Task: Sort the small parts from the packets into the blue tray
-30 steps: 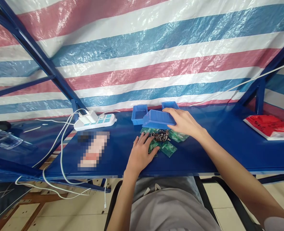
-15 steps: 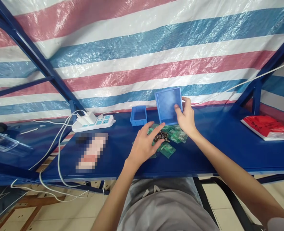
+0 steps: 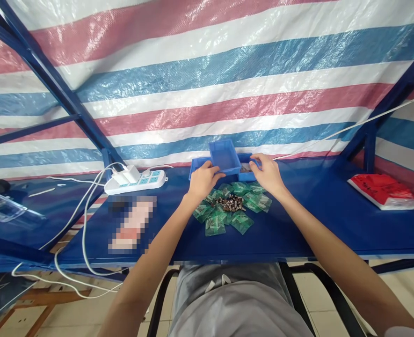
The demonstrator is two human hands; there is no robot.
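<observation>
My left hand (image 3: pixel 204 179) grips the lower left edge of a shallow blue bin (image 3: pixel 224 156), held tilted with its bare inside towards me. A second blue bin (image 3: pixel 195 165) stands on the table behind that hand, partly hidden by it. My right hand (image 3: pixel 267 174) has its fingers closed at the right side of a third blue bin (image 3: pixel 246 177), which has some greyish contents I cannot make out. In front of the bins lie a heap of small dark metal parts (image 3: pixel 231 203) and, around it, several green plastic bags (image 3: pixel 215 224) with small pieces inside.
A white power strip (image 3: pixel 136 183) with plugs and cables lies at the left of the blue table (image 3: pixel 305 229). A red and white package (image 3: pixel 385 191) sits at the right. Striped sheeting (image 3: pixel 228 107) hangs behind, between blue frame posts (image 3: pixel 368 150).
The raised bin has passed from my right hand to my left and moved left and lower. My right hand is now at another bin. My left hand has left the heap, uncovering the bags.
</observation>
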